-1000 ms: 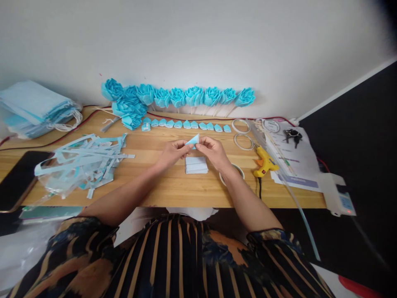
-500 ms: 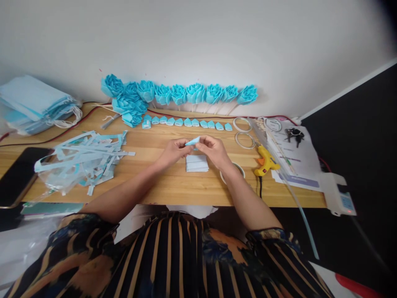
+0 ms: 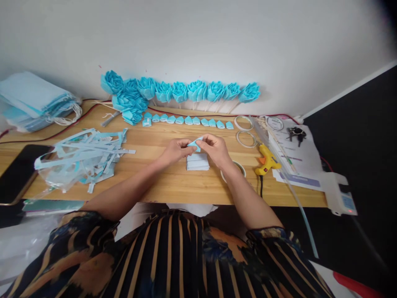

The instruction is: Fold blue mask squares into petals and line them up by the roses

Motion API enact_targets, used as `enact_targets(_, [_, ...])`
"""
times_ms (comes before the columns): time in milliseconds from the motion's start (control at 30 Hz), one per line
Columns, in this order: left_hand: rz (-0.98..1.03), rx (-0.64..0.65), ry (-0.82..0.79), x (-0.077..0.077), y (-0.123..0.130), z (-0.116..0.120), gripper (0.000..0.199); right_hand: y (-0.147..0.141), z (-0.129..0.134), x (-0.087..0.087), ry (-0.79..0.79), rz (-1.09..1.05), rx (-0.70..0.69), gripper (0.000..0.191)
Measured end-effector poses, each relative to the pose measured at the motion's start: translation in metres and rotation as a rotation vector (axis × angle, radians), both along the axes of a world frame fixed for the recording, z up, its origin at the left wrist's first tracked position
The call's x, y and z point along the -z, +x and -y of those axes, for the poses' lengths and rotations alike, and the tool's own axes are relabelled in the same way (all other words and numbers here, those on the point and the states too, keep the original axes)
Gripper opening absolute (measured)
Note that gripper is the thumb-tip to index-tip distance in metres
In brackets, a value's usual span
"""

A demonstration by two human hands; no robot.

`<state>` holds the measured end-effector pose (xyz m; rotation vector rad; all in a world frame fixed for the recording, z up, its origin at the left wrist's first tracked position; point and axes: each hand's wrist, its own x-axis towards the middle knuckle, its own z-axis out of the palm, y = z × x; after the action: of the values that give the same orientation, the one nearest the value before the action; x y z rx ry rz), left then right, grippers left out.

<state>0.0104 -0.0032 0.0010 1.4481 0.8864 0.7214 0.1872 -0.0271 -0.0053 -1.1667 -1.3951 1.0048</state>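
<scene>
Between my two hands is a small piece of light blue fabric point(image 3: 195, 143), folded to a point. My left hand point(image 3: 176, 151) pinches its left side, thumb against fingers. On the other side my right hand point(image 3: 214, 148) grips the piece near its upper corner. Just below the hands lies a stack of pale cut fabric pieces point(image 3: 197, 162) on the wooden table. Farther back, several folded blue petals point(image 3: 188, 120) form a row. Behind them, blue fabric flowers point(image 3: 196, 91) on thin sticks lean against the wall.
To the left are a heap of cut strips point(image 3: 89, 157), a phone point(image 3: 23, 174) and stacked blue masks point(image 3: 37, 99). Tape rolls point(image 3: 246, 139), a yellow glue gun point(image 3: 266, 160), keys point(image 3: 297, 134), papers point(image 3: 305, 153) and a white power box point(image 3: 338, 192) lie to the right.
The blue fabric piece has been folded further and now shows a brighter blue face with a downward flap. Both hands stay in nearly the same place.
</scene>
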Motion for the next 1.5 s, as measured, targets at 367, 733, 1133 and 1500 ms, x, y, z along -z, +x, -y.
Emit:
enact_targets(367, [0.037,-0.029,-0.062,-0.0028,0.0008,0.0013,0.021,-0.0001,-0.0008,-0.0004,0.099,0.070,0.077,0.015])
enact_targets(733, [0.114,-0.057,-0.084,-0.0010,-0.0008,0.0006,0.026,0.0020,0.0012,-0.0052,0.546,0.458,0.126,0.014])
enact_targets(1133, [0.193,-0.076,-0.091,0.0005,-0.0011,0.0005,0.027,0.0024,0.0032,-0.0064,0.323,0.306,0.108,0.021])
enact_targets(1500, [0.046,-0.002,-0.010,-0.0007,-0.0003,-0.0008,0.024,0.0054,-0.0010,0.0005,0.018,0.096,-0.009,0.030])
